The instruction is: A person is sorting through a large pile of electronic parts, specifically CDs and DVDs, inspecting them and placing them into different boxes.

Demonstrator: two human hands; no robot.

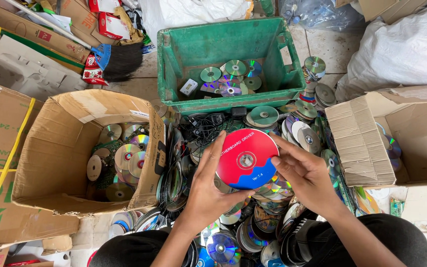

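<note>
Red-and-blue disc [246,159] flat-faced toward me, pinched at opposite rims: my left hand [210,190] gripping left edge, my right hand [306,175] fingertips closed on right edge.

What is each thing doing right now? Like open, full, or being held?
red and blue disc: held up between both hands
left hand: gripping the disc's left edge
right hand: fingertips on the disc's right edge
green crate: open, few discs inside
left cardboard box: open, discs inside
right cardboard box: open, mostly hidden inside
</note>
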